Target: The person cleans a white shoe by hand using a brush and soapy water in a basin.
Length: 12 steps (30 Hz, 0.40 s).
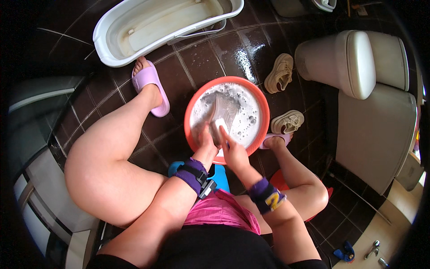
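Note:
An orange-red basin (265,114) of foamy water (251,121) stands on the floor between my feet. Over the foam, my left hand (207,140) grips the near left side of a wet grey thing (225,110) with a ribbed face, which looks like a shoe sole. My right hand (234,153) is closed round a white brush-like tool (220,125) and presses it against the near part of the ribbed face. Its bristles, if any, are hidden. Both wrists wear purple bands.
Right of the basin lie two beige sneakers (278,74), near a white toilet (358,62). A white baby bathtub (109,54) stands at the far left. Dark floor tiles (201,58) look wet in places. Something blue (219,177) shows under my arms.

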{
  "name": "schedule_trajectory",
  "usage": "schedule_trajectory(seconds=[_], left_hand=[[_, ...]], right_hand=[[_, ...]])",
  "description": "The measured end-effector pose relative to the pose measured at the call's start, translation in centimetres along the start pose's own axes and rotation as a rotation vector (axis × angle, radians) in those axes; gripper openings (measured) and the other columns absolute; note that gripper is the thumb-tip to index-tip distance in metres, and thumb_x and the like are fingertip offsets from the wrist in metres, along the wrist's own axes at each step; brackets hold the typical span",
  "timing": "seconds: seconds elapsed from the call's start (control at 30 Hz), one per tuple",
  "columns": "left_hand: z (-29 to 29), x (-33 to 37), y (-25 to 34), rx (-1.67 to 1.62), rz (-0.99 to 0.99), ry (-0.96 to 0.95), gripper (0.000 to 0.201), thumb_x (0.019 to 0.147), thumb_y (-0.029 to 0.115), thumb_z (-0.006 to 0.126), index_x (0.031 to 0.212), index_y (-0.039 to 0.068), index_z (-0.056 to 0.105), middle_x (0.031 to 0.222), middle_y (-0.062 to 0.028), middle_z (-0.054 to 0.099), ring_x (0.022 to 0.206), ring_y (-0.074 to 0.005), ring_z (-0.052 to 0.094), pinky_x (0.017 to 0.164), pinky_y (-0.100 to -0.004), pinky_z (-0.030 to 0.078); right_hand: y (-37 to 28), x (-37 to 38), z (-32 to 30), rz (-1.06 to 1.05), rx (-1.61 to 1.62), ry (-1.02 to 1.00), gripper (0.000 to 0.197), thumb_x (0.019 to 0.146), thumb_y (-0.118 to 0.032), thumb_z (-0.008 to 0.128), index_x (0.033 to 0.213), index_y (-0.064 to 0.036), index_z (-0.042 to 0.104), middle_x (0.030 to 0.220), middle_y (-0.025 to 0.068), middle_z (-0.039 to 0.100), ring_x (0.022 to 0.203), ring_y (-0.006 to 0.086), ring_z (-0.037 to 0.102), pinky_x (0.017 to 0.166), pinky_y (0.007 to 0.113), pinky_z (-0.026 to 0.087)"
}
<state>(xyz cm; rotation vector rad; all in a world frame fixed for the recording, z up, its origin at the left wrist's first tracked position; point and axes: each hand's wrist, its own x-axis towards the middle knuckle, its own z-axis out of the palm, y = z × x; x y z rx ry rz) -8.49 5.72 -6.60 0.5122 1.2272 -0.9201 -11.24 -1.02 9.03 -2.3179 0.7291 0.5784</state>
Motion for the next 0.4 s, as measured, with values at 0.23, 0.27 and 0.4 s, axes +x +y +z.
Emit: schedule_trajectory(seconds=[0.23, 0.27, 0.4], left_hand=[[4.5, -5.7, 0.0, 0.005, -0.171, 0.018, 0.052, 0.094, 0.053, 0.042, 0.128, 0.015, 0.053, 0.127, -0.0084, 0.055, 0.116, -0.0292, 0.053, 0.094, -0.0485, 0.045], [4.6, -6.2, -0.1, -0.010, -0.179, -0.011, 0.051, 0.094, 0.052, 0.042, 0.128, 0.016, 0.052, 0.129, -0.0085, 0.053, 0.117, -0.0290, 0.052, 0.094, -0.0493, 0.045], [2.9, -4.2, 0.1, -0.025, -0.144, -0.139, 0.052, 0.094, 0.051, 0.041, 0.134, 0.019, 0.047, 0.136, -0.0096, 0.047, 0.123, -0.0299, 0.047, 0.098, -0.0542, 0.041]], right_hand=[[2.0, 3.0, -1.0, 0.056, -0.115, 0.058, 0.043, 0.094, -0.033, 0.049, 0.137, -0.0317, 0.047, 0.079, 0.0241, 0.064, 0.074, 0.0416, 0.064, 0.065, 0.048, 0.050], [2.0, 4.8, -1.0, 0.089, -0.071, 0.110, 0.042, 0.095, -0.032, 0.048, 0.137, -0.0324, 0.047, 0.080, 0.0243, 0.064, 0.076, 0.0417, 0.064, 0.065, 0.048, 0.050], [0.2, 6.0, -1.1, 0.135, -0.123, 0.077, 0.042, 0.095, -0.034, 0.047, 0.137, -0.0308, 0.048, 0.084, 0.0245, 0.065, 0.079, 0.0410, 0.064, 0.069, 0.046, 0.050]])
